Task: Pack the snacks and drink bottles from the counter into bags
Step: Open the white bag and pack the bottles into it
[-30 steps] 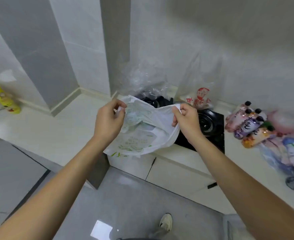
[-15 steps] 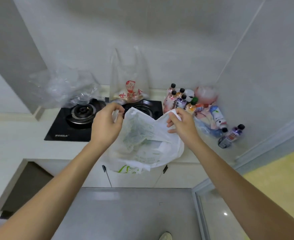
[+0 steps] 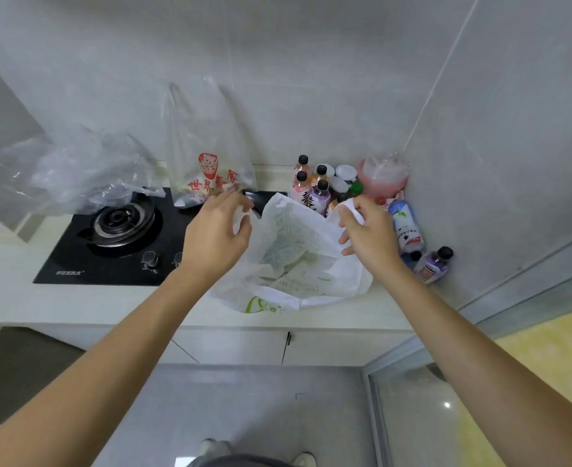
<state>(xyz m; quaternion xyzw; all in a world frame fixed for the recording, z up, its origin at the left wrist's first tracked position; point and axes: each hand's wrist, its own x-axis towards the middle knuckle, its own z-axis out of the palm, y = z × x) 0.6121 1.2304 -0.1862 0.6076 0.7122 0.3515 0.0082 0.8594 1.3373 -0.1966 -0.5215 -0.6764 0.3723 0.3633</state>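
Note:
A white plastic bag with green print (image 3: 294, 261) rests on the pale counter (image 3: 85, 305), its mouth pulled apart. My left hand (image 3: 215, 232) pinches the bag's left rim and my right hand (image 3: 367, 230) pinches its right rim. Behind the bag, several drink bottles with black caps (image 3: 311, 190) stand upright in the corner. A white and blue bottle (image 3: 406, 225) and a purple bottle (image 3: 432, 264) lie on their sides to the right. A pink snack pack (image 3: 382, 175) leans in the corner.
A black gas hob (image 3: 116, 237) takes up the counter's left part. A clear bag with red print (image 3: 207, 156) stands at its back, and crumpled clear plastic (image 3: 75, 170) lies over the left burner. Cabinet doors (image 3: 244, 345) and grey floor are below.
The view swung right and closer to the counter. The white bag came down from mid-air onto the counter in front of the bottles, with both hands still holding its rim.

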